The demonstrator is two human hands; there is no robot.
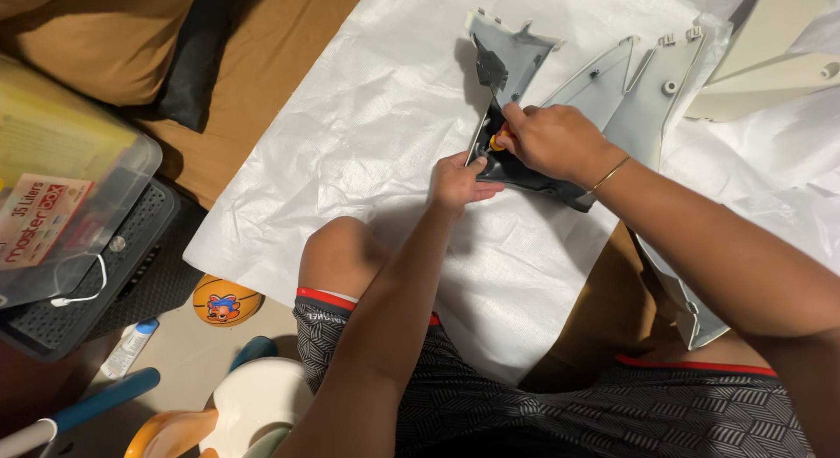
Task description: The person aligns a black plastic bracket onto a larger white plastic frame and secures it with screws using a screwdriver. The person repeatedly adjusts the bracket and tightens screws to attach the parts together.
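Head view: right hand [551, 141] fingers wrap the screwdriver [497, 141]; left hand [457, 183] fingers pinch the grey panel [516, 60] edge.

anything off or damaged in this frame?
No visible damage. The grey plastic panel lies on a crumpled white sheet; the left hand steadies it while the right hand grips an orange-handled tool. An orange ball lies loose on the floor nearby.

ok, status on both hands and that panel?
Right hand gripping orange-handled tool at grey plastic panel. Left hand steadying the panel's dark lower edge. Panel on white crinkled sheet; nothing blocking.
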